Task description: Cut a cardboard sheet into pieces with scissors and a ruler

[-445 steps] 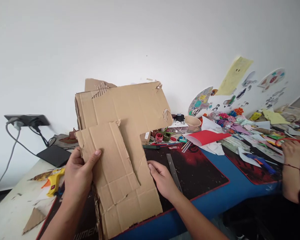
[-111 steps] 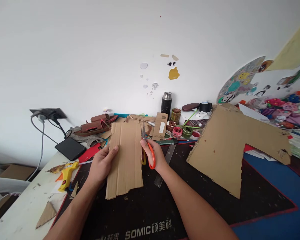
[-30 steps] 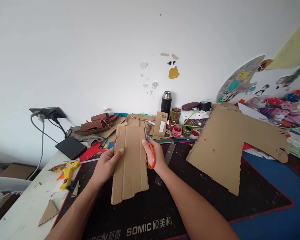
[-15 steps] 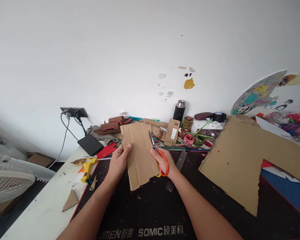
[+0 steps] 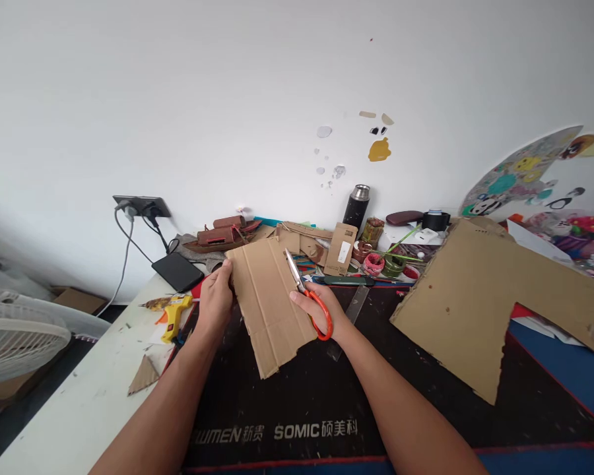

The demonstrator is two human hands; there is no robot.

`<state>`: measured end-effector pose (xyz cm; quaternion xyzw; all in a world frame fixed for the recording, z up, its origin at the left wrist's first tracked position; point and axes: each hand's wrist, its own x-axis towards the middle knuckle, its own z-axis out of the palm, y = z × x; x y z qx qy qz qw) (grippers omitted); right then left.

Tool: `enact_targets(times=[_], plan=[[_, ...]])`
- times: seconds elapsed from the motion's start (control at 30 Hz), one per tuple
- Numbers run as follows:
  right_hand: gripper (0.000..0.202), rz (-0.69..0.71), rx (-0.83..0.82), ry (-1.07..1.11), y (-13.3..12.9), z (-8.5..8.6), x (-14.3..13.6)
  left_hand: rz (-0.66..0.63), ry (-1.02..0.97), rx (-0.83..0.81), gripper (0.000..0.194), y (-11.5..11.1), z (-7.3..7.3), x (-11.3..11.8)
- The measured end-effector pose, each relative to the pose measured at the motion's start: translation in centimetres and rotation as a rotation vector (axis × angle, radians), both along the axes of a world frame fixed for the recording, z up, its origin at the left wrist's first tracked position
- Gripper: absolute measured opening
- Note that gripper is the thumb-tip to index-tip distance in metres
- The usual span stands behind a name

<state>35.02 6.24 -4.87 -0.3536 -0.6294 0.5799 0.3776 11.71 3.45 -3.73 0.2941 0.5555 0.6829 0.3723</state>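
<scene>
The left hand (image 5: 215,297) now has the small cardboard sheet (image 5: 264,293) nearer its top left corner than half a second ago. This leaves more of the sheet's front bare, on the side where the scissors (image 5: 297,277) are. The sheet is held up over the black mat (image 5: 287,399), tilted, with its top leaning left. The left fingers pinch its edge. The right hand (image 5: 337,318) has its fingers wrapped around the orange handle, and the blades point up along the sheet's right edge. I cannot tell if they bite into it.

A clear ruler (image 5: 357,303) lies just behind the right wrist. 1 big cardboard piece (image 5: 455,297) covers much of the mat's right side, so there is less room there. Paint pots (image 5: 374,264) and a flask (image 5: 357,207) crowd the back. A yellow glue gun (image 5: 177,318) rests on the pale tabletop (image 5: 94,396) at the left.
</scene>
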Motion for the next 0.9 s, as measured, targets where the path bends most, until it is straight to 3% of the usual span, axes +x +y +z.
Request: enact_targets(times=[0.23,0.33,0.43,0.6,0.73,0.8,0.9], plan=[[0.044,-0.022,-0.185,0.207,0.4,0.1,0.0,-0.081,-0.149,0.044,0.033,0.7,0.2,-0.2],[0.044,-0.056,-0.190,0.223,0.6,-0.1,0.1,-0.140,-0.188,0.082,0.050,0.5,0.7,-0.3],[0.045,-0.048,-0.178,0.190,0.8,-0.3,0.3,-0.328,-0.199,0.014,0.062,0.1,1.0,-0.2],[0.042,-0.014,-0.139,0.146,0.9,-0.6,0.6,-0.548,-0.051,-0.243,0.050,-1.2,1.2,0.4],[0.044,-0.067,-0.150,0.184,1.0,-0.8,0.4,-0.789,0.052,-0.352,0.049,-2.0,1.2,1.0],[0.046,-0.117,-0.139,0.212,1.1,-0.8,0.3,-0.751,-0.021,-0.317,0.048,-2.0,1.1,1.3],[0.053,-0.180,-0.199,0.257,1.3,-0.6,0.3,-0.562,-0.156,-0.176,0.044,-1.4,1.1,1.5]])
